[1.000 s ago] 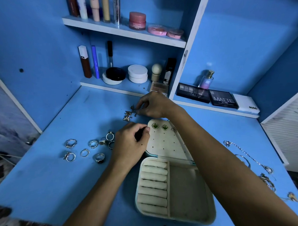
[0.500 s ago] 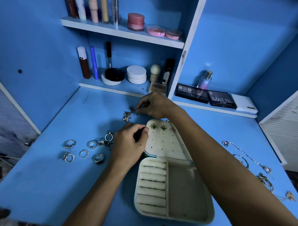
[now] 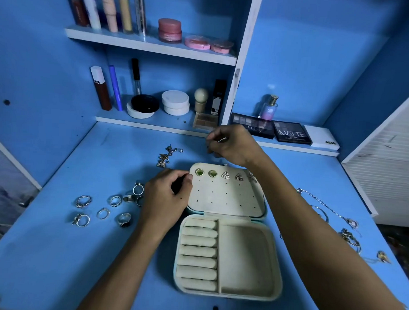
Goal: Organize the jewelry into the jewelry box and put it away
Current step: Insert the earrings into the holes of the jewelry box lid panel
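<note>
Two compartments make up the near half of the open jewelry box (image 3: 227,257) on the blue desk (image 3: 56,254): a column of ring rolls on the left, a bare tray on the right. Its lid (image 3: 225,197) lies flat behind, with two green earrings (image 3: 206,173) and two silver fan-shaped ones (image 3: 232,176) pinned along its far row. The left hand (image 3: 166,197) rests at the lid's left edge, fingers curled with thumb and forefinger tips together; what they pinch, if anything, cannot be told. Rings (image 3: 104,208) lie scattered to its left, chains and bracelets (image 3: 340,224) along the desk's right side. Beyond, a small cluster of earrings (image 3: 166,156) sits loose on the desk. The right hand (image 3: 231,145) hovers past the lid's far edge, fingertips pinched together on something small and pale.
</note>
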Motion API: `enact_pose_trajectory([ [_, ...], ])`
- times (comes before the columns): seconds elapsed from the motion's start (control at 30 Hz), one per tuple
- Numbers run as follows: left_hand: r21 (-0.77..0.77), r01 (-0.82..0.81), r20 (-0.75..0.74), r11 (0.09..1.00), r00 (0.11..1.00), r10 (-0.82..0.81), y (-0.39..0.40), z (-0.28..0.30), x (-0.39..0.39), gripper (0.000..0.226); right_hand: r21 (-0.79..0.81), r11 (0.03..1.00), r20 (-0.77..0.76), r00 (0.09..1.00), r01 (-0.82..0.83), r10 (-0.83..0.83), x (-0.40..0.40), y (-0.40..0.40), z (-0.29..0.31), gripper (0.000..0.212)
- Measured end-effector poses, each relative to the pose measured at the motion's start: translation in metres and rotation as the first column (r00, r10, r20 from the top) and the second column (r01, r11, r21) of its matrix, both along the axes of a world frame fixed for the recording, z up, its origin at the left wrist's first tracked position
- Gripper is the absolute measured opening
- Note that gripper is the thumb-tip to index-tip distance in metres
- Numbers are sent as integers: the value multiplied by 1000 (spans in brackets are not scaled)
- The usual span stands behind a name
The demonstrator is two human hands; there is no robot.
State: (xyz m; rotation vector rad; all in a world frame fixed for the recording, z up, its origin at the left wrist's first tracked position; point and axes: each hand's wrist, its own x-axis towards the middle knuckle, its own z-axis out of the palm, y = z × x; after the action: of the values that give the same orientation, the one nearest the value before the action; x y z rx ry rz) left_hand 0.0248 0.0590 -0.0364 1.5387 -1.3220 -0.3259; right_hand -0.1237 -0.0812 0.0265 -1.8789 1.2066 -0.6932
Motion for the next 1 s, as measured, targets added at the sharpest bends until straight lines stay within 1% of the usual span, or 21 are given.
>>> enact_pose_trajectory([
  [0.17,1,-3,-3,1000,1000,3,1,2,-2,10,15,997,123,989,76,-77,-29,14,3,11],
  [0.27,10,-8,8,1000,1000,7,1,2,-1,10,-9,994,169,980,109,-106,-42,22,5,15],
  [0.33,21,-7,15,1000,1000,6,2,2,-1,9,-25,987,198,968,160,-152,-52,29,6,16],
  [0.4,31,-10,16,999,1000,10,2,2,-1,10,-25,978,228,954,205,-194,-60,36,7,14],
  [0.47,31,-6,16,1000,1000,6,2,2,-1,10,-14,974,265,940,226,-215,-68,44,7,19],
  [0.53,31,-1,12,1000,1000,0,1,2,-1,10,-11,968,276,932,250,-237,-77,52,7,25],
  [0.7,36,3,16,999,1000,-3,2,3,0,10,-13,948,247,920,317,-304,-92,70,-1,19],
  [0.93,55,-4,9,998,1000,4,4,4,-1,10,-12,948,322,899,318,-298,-98,85,-12,14],
  [1.0,57,-4,7,998,1000,3,4,4,-1,11,9,948,339,891,317,-301,-100,88,-13,13],
])
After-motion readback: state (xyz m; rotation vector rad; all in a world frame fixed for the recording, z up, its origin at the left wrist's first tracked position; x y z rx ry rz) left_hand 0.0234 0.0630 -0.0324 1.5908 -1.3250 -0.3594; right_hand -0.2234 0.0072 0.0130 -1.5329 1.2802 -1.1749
